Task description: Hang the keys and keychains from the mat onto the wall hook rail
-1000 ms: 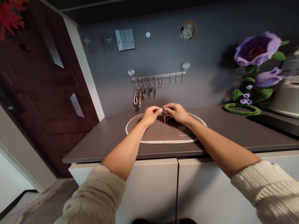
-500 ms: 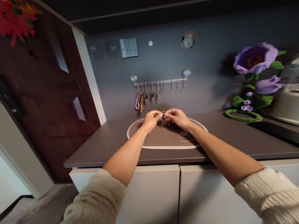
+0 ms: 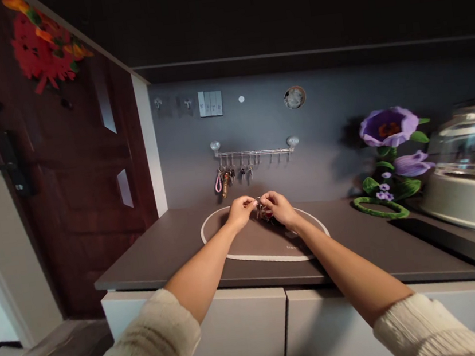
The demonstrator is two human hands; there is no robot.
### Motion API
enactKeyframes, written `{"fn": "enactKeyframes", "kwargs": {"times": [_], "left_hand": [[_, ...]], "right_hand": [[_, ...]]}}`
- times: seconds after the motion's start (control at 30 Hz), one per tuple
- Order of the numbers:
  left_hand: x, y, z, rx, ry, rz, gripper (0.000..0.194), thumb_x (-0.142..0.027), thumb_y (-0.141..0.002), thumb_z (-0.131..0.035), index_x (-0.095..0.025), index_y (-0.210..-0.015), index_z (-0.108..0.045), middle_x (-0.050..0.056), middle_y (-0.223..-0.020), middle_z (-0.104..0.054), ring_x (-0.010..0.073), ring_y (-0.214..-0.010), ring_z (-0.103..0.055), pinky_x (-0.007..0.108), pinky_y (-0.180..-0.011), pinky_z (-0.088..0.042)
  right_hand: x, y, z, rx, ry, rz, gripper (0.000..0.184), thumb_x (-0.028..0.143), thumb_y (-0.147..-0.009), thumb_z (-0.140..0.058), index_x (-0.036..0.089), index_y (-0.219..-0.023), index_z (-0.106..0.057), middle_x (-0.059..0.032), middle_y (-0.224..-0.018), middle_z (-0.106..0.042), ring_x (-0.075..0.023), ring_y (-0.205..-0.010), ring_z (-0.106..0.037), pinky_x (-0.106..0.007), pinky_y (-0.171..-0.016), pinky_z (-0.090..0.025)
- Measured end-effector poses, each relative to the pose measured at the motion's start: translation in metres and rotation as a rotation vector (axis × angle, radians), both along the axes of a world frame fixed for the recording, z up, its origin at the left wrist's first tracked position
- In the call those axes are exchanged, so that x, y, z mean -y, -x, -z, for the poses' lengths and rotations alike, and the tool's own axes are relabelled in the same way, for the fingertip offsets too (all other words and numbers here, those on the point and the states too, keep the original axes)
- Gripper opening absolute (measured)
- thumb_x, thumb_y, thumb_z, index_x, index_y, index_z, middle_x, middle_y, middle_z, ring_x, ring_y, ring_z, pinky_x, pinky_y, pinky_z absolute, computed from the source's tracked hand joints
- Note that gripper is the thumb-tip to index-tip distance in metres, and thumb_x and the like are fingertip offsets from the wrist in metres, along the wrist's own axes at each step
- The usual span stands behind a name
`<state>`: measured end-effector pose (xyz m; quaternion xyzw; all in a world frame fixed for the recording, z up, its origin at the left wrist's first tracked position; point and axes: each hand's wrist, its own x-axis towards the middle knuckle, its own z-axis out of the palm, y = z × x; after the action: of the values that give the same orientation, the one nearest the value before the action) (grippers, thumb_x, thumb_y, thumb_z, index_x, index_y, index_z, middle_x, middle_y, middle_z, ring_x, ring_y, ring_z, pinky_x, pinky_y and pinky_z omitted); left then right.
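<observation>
My left hand (image 3: 238,211) and my right hand (image 3: 278,208) meet above an oval grey mat (image 3: 254,245) on a dark counter (image 3: 164,250). Both pinch a small bunch of keys (image 3: 261,208) held between them, with a red bit showing among the metal. The fingers of both hands are curled round the bunch. On the wall behind, a chrome hook rail (image 3: 254,151) carries several hanging keys (image 3: 225,178) at its left end.
A dark wooden door (image 3: 68,175) with a handle (image 3: 13,165) stands at the left. Purple felt flowers (image 3: 390,153) and a domed appliance (image 3: 470,167) sit at the right. White cabinet doors (image 3: 240,339) lie below the counter. Light switches (image 3: 210,103) are on the wall.
The view has tilted upward, so everything sits lower in the picture. My hands stay together on the keys above the mat, a little closer to the wall.
</observation>
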<state>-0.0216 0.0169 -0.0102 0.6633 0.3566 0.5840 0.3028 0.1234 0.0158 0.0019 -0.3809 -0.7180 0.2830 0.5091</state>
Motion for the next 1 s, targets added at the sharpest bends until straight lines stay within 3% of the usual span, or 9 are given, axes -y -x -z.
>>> {"fn": "enactKeyframes", "kwargs": {"times": [0.1, 0.27, 0.63, 0.83, 1.0], "left_hand": [[-0.004, 0.001, 0.003, -0.048, -0.045, -0.087, 0.014, -0.025, -0.072, -0.054, -0.013, -0.075, -0.061, 0.004, -0.073, -0.063, 0.0128, -0.068, -0.056, 0.026, -0.070, -0.042], [-0.007, 0.002, 0.008, -0.168, -0.051, -0.192, 0.018, -0.029, -0.076, -0.050, -0.014, -0.070, -0.059, 0.005, -0.072, -0.063, 0.0142, -0.068, -0.055, 0.026, -0.068, -0.040], [-0.017, -0.003, 0.021, -0.264, 0.121, -0.291, 0.024, -0.028, -0.078, -0.049, -0.014, -0.061, -0.057, 0.001, -0.059, -0.058, 0.0101, -0.056, -0.049, 0.021, -0.056, -0.034], [-0.017, -0.004, 0.021, -0.300, 0.134, -0.296, 0.022, -0.028, -0.078, -0.049, -0.015, -0.064, -0.059, 0.002, -0.063, -0.061, 0.0110, -0.059, -0.052, 0.022, -0.056, -0.036], [-0.014, -0.004, 0.019, -0.303, 0.158, -0.293, 0.021, -0.028, -0.078, -0.050, -0.014, -0.067, -0.061, 0.003, -0.068, -0.064, 0.0116, -0.062, -0.054, 0.022, -0.059, -0.038]], "right_hand": [[-0.006, 0.000, -0.006, 0.054, -0.104, 0.087, 0.019, 0.037, -0.072, -0.050, 0.017, -0.073, -0.051, -0.0006, -0.069, -0.056, -0.0117, -0.064, -0.052, -0.027, -0.066, -0.044], [-0.019, -0.002, -0.029, 0.051, -0.147, 0.141, 0.016, 0.032, -0.072, -0.049, 0.017, -0.072, -0.051, 0.0003, -0.065, -0.054, -0.0109, -0.060, -0.050, -0.026, -0.065, -0.044], [-0.057, 0.012, -0.081, -0.128, -0.019, 0.296, 0.010, 0.017, -0.071, -0.050, 0.014, -0.064, -0.055, 0.0007, -0.056, -0.055, -0.0075, -0.050, -0.051, -0.022, -0.057, -0.046], [-0.084, 0.023, -0.086, -0.176, -0.040, 0.467, 0.012, 0.019, -0.070, -0.053, 0.013, -0.065, -0.062, -0.0026, -0.056, -0.061, -0.0109, -0.054, -0.058, -0.023, -0.061, -0.048], [-0.098, 0.027, -0.085, -0.216, -0.046, 0.532, 0.015, 0.020, -0.071, -0.053, 0.012, -0.069, -0.065, -0.0041, -0.054, -0.062, -0.0130, -0.055, -0.060, -0.021, -0.057, -0.048]]}}
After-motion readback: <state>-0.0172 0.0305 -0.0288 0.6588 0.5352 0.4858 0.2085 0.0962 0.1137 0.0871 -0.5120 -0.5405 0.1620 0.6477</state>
